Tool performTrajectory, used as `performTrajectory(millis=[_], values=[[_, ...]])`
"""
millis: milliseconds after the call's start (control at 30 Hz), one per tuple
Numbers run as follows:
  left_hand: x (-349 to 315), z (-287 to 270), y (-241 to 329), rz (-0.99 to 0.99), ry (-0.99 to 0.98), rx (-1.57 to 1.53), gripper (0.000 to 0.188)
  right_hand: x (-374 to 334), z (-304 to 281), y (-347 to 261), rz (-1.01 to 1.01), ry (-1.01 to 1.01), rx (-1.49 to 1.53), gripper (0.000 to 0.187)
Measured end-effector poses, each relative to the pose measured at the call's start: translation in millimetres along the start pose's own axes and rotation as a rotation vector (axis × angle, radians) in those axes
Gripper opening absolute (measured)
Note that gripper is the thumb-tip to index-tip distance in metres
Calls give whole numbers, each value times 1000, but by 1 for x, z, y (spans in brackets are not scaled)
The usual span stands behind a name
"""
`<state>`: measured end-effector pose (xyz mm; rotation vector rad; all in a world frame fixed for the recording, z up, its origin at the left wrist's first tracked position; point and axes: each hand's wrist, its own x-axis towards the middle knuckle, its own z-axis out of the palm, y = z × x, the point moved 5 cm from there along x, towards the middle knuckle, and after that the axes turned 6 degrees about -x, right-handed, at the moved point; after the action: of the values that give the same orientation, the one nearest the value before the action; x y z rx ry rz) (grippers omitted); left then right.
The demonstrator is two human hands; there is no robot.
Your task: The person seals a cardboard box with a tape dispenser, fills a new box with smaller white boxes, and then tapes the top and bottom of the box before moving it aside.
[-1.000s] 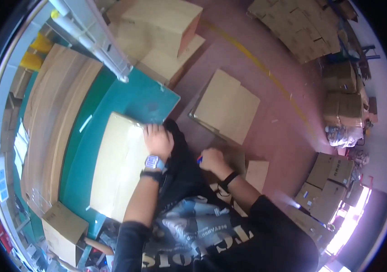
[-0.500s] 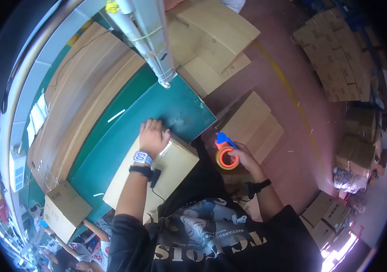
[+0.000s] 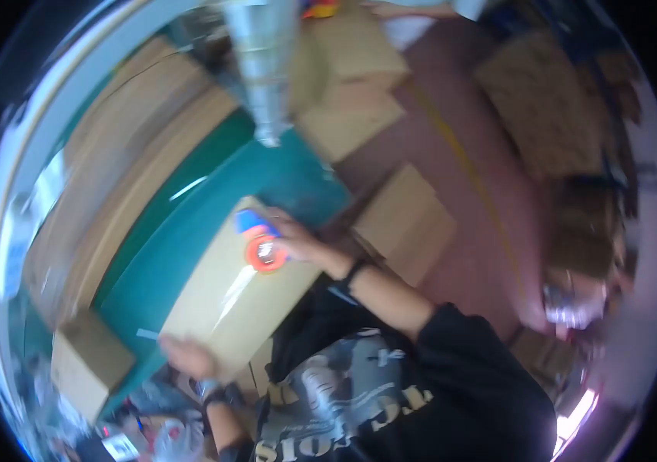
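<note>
A long brown cardboard box point(image 3: 197, 289) lies slantwise across the green table. My right hand point(image 3: 295, 237) grips a tape dispenser point(image 3: 265, 252), an orange-red and blue one with a round roll, over the far end of the box top. A shiny strip of clear tape point(image 3: 230, 296) shows along the top, below the dispenser. At the box's near left end rests my left hand point(image 3: 187, 358), blurred, its fingers stretched out and nothing seen in them. Next to its fingertips a small white strip point(image 3: 147, 334) lies on the table.
The green table point(image 3: 140, 308) runs under a white post point(image 3: 263, 85). Another carton point(image 3: 90, 362) stands at the near left. Open cartons point(image 3: 405, 223) are on the right and at the far side point(image 3: 351, 115). Stacked cartons point(image 3: 548, 108) stand across the reddish floor.
My right hand has carried the tape dispenser leftward onto the box top. My left hand has slid from the box's far end to its near left end. The view has shifted and blurred.
</note>
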<state>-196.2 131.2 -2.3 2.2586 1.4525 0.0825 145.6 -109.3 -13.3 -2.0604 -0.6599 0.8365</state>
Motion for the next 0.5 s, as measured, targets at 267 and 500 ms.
performTrajectory(millis=[267,500], values=[[15,-9,-130,40,124,354,47,-10,7,-38,125,5,-2,82],[10,-11,-27,290,181,425,43,-90,-32,29,207,246,246,72]])
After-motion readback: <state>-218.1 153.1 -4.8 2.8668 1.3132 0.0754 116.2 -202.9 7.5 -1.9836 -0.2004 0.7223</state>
